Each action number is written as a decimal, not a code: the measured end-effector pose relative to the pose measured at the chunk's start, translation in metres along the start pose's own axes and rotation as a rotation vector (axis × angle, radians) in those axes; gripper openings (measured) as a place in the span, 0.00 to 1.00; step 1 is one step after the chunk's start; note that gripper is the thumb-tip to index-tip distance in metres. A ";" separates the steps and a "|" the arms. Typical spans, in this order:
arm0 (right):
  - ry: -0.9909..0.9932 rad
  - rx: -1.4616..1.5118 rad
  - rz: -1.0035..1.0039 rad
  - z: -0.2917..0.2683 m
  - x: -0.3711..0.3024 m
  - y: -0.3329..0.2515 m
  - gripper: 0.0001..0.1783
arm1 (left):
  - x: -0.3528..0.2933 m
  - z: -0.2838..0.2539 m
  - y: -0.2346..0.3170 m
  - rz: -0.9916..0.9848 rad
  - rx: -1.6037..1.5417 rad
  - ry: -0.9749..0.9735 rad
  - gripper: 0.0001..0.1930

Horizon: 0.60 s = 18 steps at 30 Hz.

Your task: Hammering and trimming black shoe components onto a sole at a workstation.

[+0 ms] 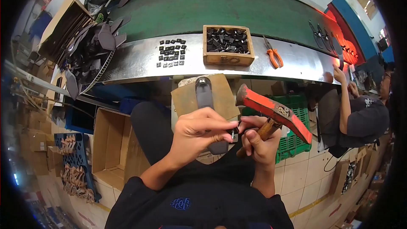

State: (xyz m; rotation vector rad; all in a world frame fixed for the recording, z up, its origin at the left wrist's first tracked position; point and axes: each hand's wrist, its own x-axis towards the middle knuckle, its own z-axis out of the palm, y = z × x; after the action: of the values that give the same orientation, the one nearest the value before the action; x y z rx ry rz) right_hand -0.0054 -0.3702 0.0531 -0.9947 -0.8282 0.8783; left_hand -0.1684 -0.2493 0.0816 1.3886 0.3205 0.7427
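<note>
In front of my body, my left hand [197,133] is closed in a pinch on a small dark piece with a shiny metal part [232,133]; its exact kind is too small to tell. My right hand [263,142] is wrapped round the wooden handle of a hammer [274,111] with a worn red head. Its thumb and forefinger come close to the small piece, and whether they touch it I cannot tell. Beyond my hands, a dark grey strap-like piece [204,95] lies over a brown board [224,95], with rounded shiny metal at its far end. My left hand partly hides it.
On the metal bench edge [140,61] stand rows of small black pieces [171,51], a wooden box [229,60] of black parts and orange-handled pliers [274,57]. Dark shoe parts [111,38] pile up left. A cardboard box [111,144], a green crate [303,112] and another person [364,114] flank me.
</note>
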 end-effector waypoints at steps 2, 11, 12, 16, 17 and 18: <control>-0.001 0.053 0.037 0.010 0.002 -0.004 0.19 | -0.003 -0.004 0.003 0.078 0.127 0.043 0.15; -0.012 0.015 0.082 0.030 0.011 -0.002 0.12 | -0.005 -0.013 -0.007 0.154 0.127 0.079 0.14; -0.004 0.024 0.112 0.030 0.011 -0.001 0.11 | -0.004 -0.013 -0.007 0.153 0.123 0.082 0.14; -0.058 0.016 0.101 0.030 0.018 0.004 0.11 | -0.001 -0.012 -0.019 0.150 0.070 0.192 0.10; -0.061 0.013 0.104 0.031 0.019 0.004 0.11 | -0.001 -0.013 -0.023 0.160 0.017 0.222 0.09; -0.064 0.001 0.115 0.033 0.019 0.005 0.12 | -0.001 -0.015 -0.024 0.159 0.015 0.226 0.09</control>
State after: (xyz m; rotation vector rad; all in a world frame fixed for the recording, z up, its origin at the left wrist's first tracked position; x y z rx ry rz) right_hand -0.0274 -0.3402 0.0625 -1.0258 -0.8306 1.0131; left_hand -0.1712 -0.2381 0.0553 1.3572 0.3955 1.0346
